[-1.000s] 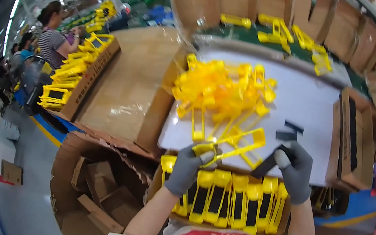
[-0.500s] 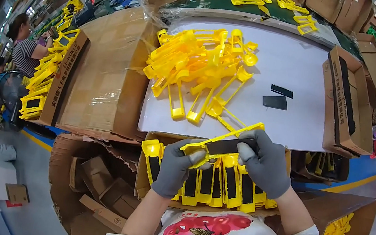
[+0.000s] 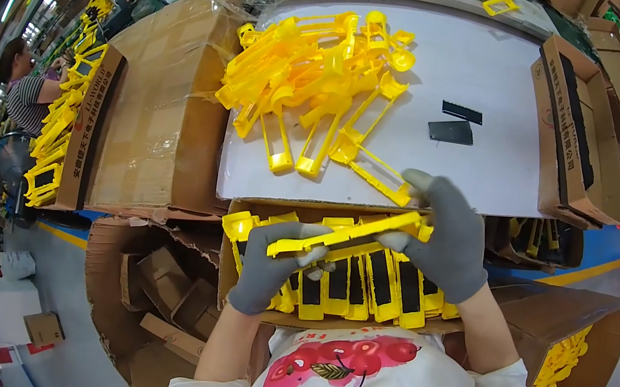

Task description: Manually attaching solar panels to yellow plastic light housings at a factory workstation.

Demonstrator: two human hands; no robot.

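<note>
Held tilted above an open carton is a yellow plastic frame [image 3: 344, 234], seen nearly edge-on, with a dark strip showing on its underside. My left hand [image 3: 266, 264], in a grey glove, closes around its lower left end. At its raised right end my right hand [image 3: 453, 236], gloved too, grips with the thumb below while the index finger stretches out past it. Inside the carton [image 3: 234, 210], under both hands, stand several yellow frames with black panels [image 3: 380, 286]. Beyond, a heap of yellow frames [image 3: 305, 71] without panels covers the left of the white tabletop [image 3: 483, 172].
Two black pieces [image 3: 451, 131] lie on the tabletop's right half. A narrow carton with black strips [image 3: 577, 147] stands at its right edge. To the left is a large taped carton [image 3: 162, 105]; a co-worker [image 3: 27, 92] sits farther left. An open carton of cardboard scraps [image 3: 157, 291] stands near left.
The frame has turned from showing its black panel to nearly edge-on. My right index finger has stretched outward. The whole view has shifted, with the table now higher in it.
</note>
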